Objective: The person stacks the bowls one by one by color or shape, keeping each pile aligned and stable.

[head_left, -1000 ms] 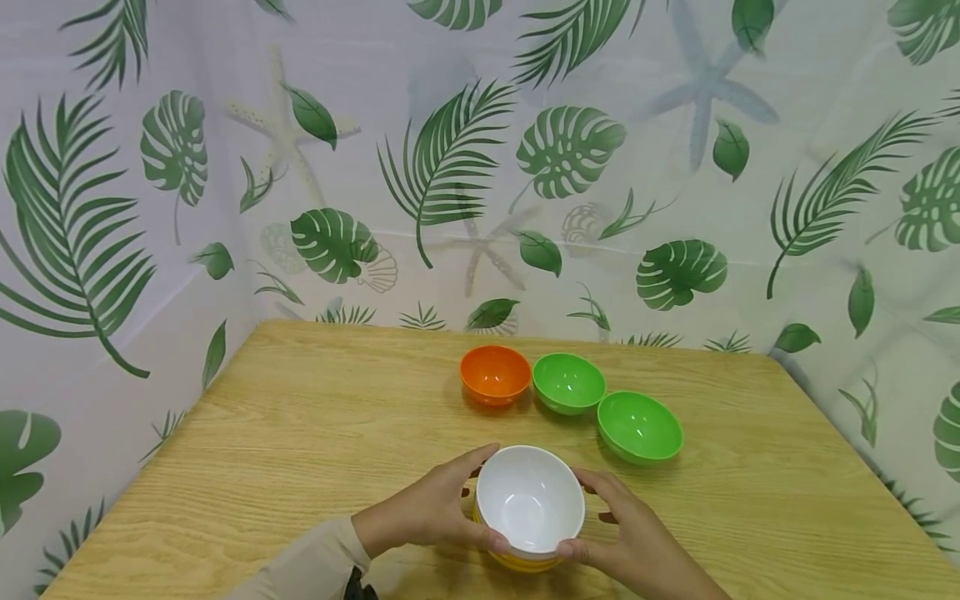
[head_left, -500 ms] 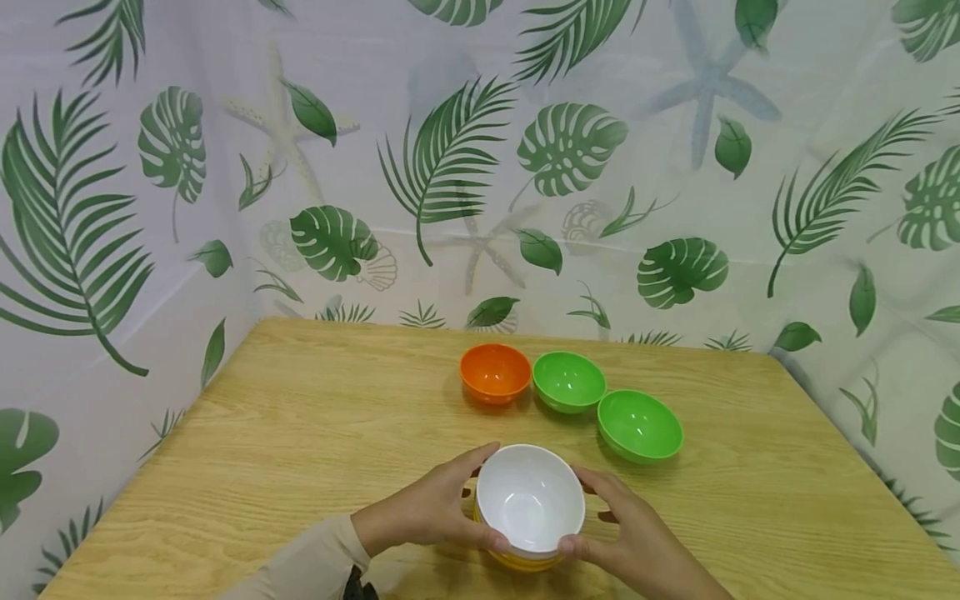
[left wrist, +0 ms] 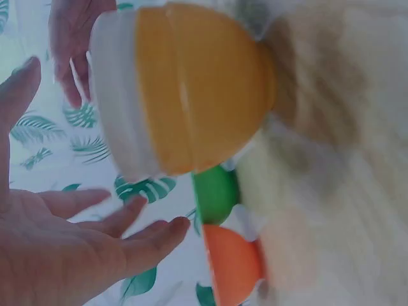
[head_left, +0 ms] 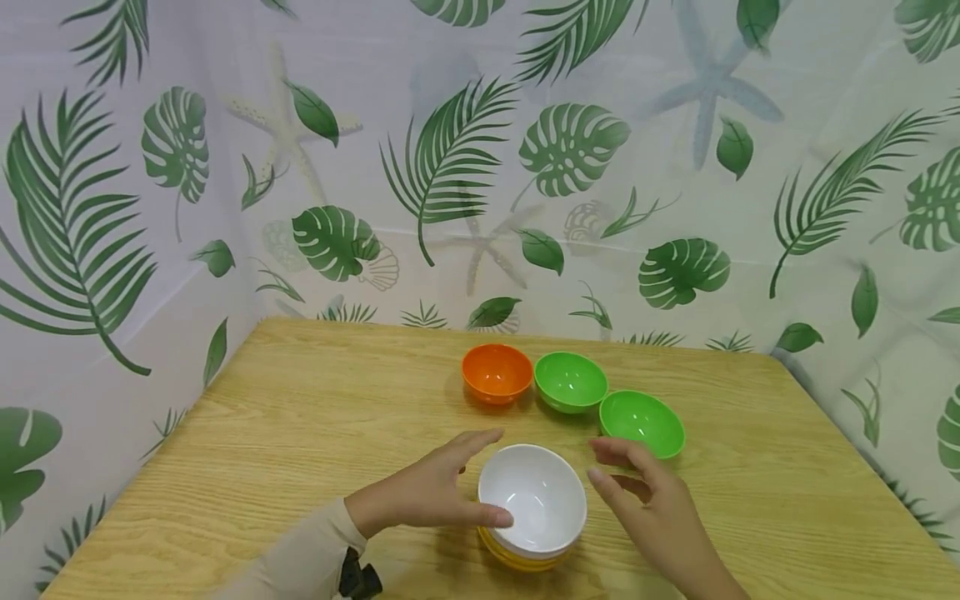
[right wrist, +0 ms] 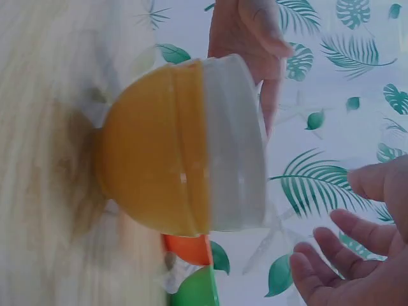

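My head camera looks forward and down over the desk (head_left: 337, 400), while my wrist cameras share the bowl stack (left wrist: 210, 89), close, from opposite sides.

Site: a screened-off table bay, resembling a staged recording booth; whether it stands in a home, a lab or an office cannot be told. Evidence: pale sheeting (head_left: 360, 171), printed with green leaves (head_left: 682, 271) and starfish (head_left: 708, 87), encloses the far side and both flanks, faint creases crossing it; a light wood-grain tabletop (head_left: 337, 400) runs up to it at the far edge
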Demonstrator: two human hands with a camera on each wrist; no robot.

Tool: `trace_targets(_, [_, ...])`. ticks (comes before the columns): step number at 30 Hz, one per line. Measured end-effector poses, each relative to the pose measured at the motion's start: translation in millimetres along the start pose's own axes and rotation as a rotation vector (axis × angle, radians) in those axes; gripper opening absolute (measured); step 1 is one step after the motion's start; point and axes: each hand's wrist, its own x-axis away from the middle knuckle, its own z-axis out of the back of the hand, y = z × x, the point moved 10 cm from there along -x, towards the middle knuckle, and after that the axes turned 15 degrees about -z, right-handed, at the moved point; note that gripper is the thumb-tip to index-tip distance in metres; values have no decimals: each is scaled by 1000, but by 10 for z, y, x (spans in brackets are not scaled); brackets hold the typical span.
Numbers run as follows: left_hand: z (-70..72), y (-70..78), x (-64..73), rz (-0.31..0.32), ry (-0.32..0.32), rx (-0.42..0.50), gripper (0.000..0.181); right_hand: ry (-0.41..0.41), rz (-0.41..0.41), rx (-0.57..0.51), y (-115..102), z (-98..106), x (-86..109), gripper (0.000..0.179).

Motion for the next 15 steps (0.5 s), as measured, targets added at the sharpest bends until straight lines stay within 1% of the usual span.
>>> trace_targets(3, [188,103,-40,-54,76,13,65,19,-45,-66,-8,90,-35,23])
trace_targets(6, [377,182,-89,-92,168,30,47,-4,-103,-143,-1,140,-70,27])
trace_targets(11, [624,262,-170,-125,294,89,38,-39,-140,-256,-19,161,-126,32])
trace_targets(15, [792,301,-216,-157,381,93,31,-20,-152,-317,-5,173,-169,32])
